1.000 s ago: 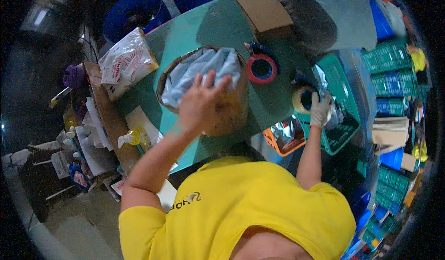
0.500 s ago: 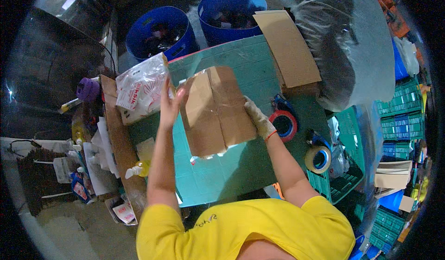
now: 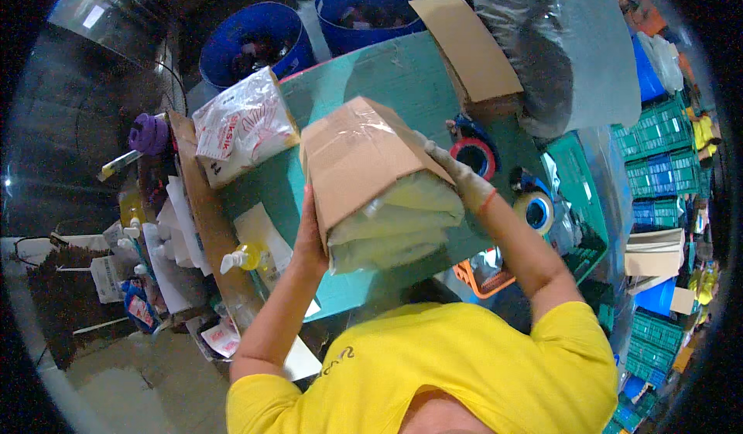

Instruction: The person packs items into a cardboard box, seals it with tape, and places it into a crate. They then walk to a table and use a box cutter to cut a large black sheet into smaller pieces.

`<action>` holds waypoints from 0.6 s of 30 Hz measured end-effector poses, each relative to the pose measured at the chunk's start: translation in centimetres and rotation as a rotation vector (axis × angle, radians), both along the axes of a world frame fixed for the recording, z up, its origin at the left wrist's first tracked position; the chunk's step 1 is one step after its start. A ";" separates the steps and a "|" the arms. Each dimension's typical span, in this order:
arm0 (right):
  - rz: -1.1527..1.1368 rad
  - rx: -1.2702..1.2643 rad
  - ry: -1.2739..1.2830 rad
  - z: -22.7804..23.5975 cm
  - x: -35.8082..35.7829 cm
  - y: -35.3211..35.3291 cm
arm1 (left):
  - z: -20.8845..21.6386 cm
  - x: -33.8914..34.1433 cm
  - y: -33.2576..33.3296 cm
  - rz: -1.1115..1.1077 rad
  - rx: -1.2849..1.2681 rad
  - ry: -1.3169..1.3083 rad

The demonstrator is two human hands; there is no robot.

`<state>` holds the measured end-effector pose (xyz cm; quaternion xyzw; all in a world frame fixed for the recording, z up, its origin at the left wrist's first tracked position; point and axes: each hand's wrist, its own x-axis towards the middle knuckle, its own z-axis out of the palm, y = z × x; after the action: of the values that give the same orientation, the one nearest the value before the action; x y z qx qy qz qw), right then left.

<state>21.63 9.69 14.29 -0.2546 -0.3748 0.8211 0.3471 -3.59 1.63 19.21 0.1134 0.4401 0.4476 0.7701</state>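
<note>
A brown cardboard box (image 3: 360, 155) is held tilted above the green table (image 3: 395, 70), with a strip of clear tape on its upper face. From the side toward me bulges a pale greenish, translucent plastic-like filling (image 3: 395, 225); what is inside it cannot be made out. My bare left hand (image 3: 311, 237) presses against the box's left side, its fingers partly hidden. On the opposite side my right hand (image 3: 457, 172), in a whitish glove, grips the box's right edge. Just right of that hand is a tape dispenser with a red roll (image 3: 474, 157).
A printed plastic packet (image 3: 244, 128) lies at the table's left. Two blue bins (image 3: 255, 43) stand beyond the far edge. Flat cardboard sheets (image 3: 468, 47) and a large plastic film roll (image 3: 588, 55) are at far right. A yellow spray bottle (image 3: 249, 256) and clear tape roll (image 3: 534, 212) flank me.
The box has turned and come nearer, so its filled side now shows instead of the seamed face. My left hand has moved down along its left side; my right hand stays on the right.
</note>
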 end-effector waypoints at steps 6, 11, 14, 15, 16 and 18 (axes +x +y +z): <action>0.470 0.564 -1.012 4.6 3.0 -6.4 | -1.5 -1.1 -3.3 -0.237 -0.403 -0.405; 0.319 0.486 -1.077 2.3 2.2 -7.0 | -6.3 -0.7 -5.7 -0.192 -0.475 -0.368; 0.141 0.461 -1.095 3.3 3.5 -6.0 | -6.7 -0.4 -7.4 -0.162 -0.367 -0.331; 0.190 0.079 -0.923 3.8 5.1 -5.6 | -6.2 -0.5 -7.9 -0.128 -0.404 -0.299; 0.258 -0.259 -0.680 4.0 6.5 -5.4 | -5.5 -0.5 -8.2 -0.046 -0.375 -0.155; -0.205 -0.037 -1.003 3.9 11.4 -6.5 | -3.6 -0.8 -8.3 0.096 -0.265 0.082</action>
<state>33.04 3.14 18.19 -0.6590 -0.4536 0.5662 0.1987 -4.42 -6.68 15.59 0.0075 0.5313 0.4168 0.7376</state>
